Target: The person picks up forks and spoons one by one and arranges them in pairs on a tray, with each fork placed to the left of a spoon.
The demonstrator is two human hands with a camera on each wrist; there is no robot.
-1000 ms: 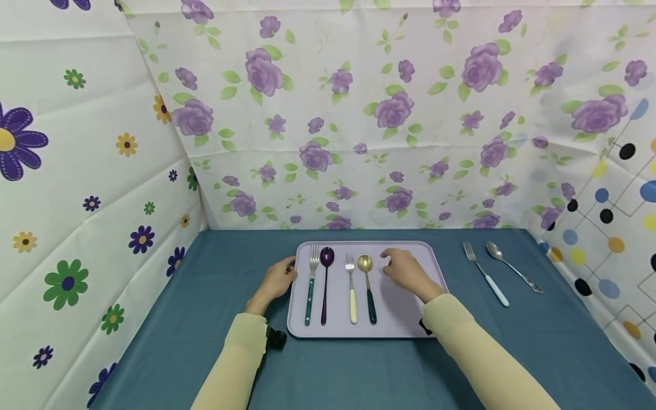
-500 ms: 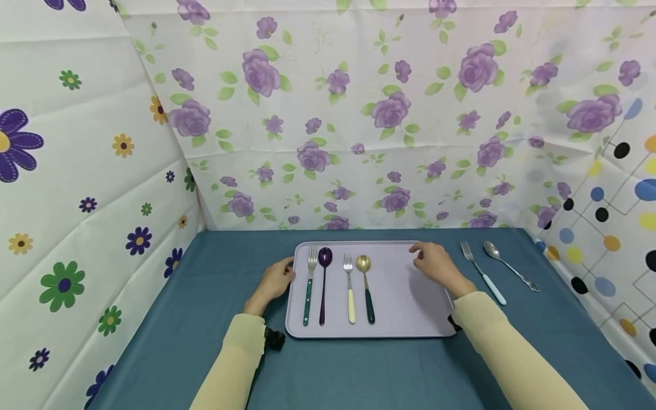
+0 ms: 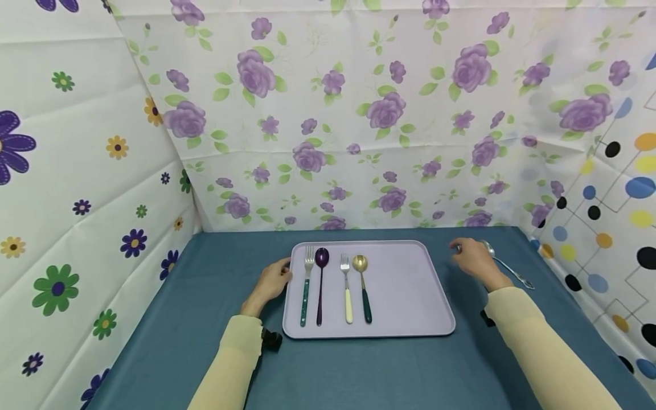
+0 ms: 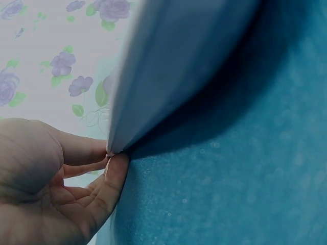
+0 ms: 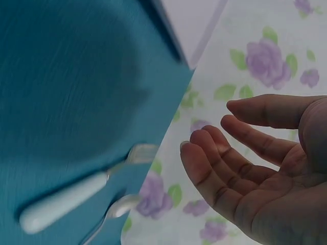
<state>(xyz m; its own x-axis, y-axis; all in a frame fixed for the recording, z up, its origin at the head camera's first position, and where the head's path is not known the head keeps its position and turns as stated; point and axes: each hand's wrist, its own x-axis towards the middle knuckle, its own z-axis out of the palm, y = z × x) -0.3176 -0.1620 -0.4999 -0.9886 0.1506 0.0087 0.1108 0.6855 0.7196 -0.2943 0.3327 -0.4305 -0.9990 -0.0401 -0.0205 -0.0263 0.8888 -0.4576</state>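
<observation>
A pale lilac tray (image 3: 405,285) lies on the table, and the thumb and fingertips of my left hand (image 3: 270,283) pinch its left rim. The left wrist view shows the tray edge (image 4: 125,102) between thumb and finger. My right hand (image 3: 478,261), fingers loosely bent and holding nothing, hovers right of the tray. It covers the white-handled fork (image 5: 64,204) in the head view; the right wrist view shows that fork below the fingers. Just beyond the hand lies a silver spoon (image 3: 512,273) with an ornate handle.
On the tray's left half, side by side, lie a teal-handled fork (image 3: 306,287), a purple spoon (image 3: 320,285), a cream-handled fork (image 3: 347,290) and a gold spoon (image 3: 363,287) with a dark green handle. Patterned cloth walls (image 3: 359,114) enclose the blue-covered table (image 3: 359,370).
My right hand has moved rightward from over the tray, past its right edge, to above the white-handled fork. The left hand stays at the tray rim. The head view has shifted slightly.
</observation>
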